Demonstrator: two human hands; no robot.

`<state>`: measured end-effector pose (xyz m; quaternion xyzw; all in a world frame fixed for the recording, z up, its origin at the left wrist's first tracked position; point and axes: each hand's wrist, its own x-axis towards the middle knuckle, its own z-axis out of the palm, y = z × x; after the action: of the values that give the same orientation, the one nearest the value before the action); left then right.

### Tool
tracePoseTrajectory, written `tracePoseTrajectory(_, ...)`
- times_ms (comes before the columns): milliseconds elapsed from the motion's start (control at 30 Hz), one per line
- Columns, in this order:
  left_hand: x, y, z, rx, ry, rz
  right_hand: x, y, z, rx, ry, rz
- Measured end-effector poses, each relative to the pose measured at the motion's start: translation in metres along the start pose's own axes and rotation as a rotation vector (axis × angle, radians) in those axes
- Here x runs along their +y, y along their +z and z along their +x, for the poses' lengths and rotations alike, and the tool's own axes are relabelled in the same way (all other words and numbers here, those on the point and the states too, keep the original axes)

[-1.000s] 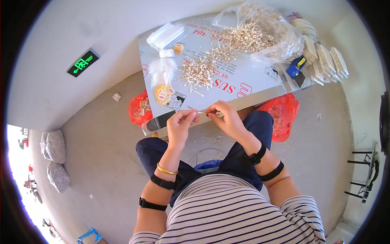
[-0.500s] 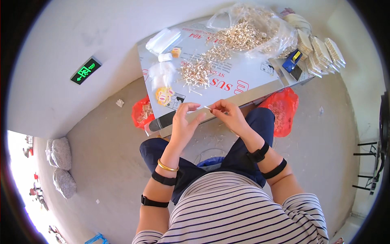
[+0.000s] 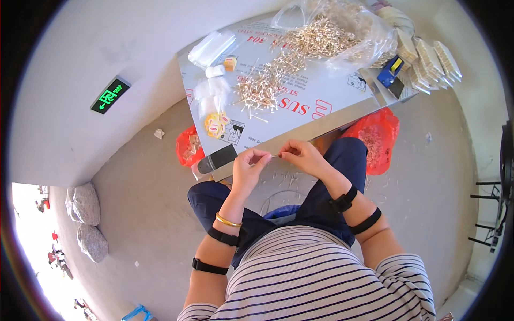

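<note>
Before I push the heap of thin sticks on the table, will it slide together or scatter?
The heap of thin sticks probably scatters: pieces lie loose and crisscrossed. They look light, and the glossy table likely lets them slide or roll.

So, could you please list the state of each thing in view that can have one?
Left hand: fingertips pinched on a thin pale stick.
Right hand: pinching the stick's other end.
Large clear plastic bag: open, holding sticks.
Heap of pale thin sticks: spread loose on the table.
Green wall sign: lit.
Red plastic bag: hanging under the table edge.
</note>
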<state>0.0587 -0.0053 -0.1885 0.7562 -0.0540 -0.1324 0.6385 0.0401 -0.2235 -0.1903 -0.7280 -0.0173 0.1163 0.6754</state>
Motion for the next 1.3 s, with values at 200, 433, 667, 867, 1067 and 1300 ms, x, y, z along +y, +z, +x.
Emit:
tracePoseTrajectory(200, -0.053, -0.004, 0.02, -0.019, -0.03, 0.217, 0.06, -0.007, 0.042, -0.085, 0.104, -0.145)
tracePoseTrajectory(433, -0.106, -0.026, 0.056, -0.17, -0.212, 0.442, 0.117, 0.019, 0.139, 0.403, -0.175, -0.787)
tracePoseTrajectory(667, -0.118, -0.036, 0.09, -0.12, -0.237, 0.398, 0.128, 0.036, 0.19, 0.402, -0.205, -0.8)
tracePoseTrajectory(867, -0.107, -0.034, 0.15, 0.146, -0.127, 0.404, 0.115, 0.024, 0.174, 0.302, -0.146, -0.652)
tracePoseTrajectory(1067, -0.099, -0.033, 0.15, -0.035, -0.249, 0.27, 0.097, 0.015, 0.149, 0.152, -0.075, -0.51)
tracePoseTrajectory(1300, -0.102, -0.038, 0.13, -0.042, -0.316, 0.054, 0.086, 0.011, 0.135, 0.13, -0.101, -0.489)
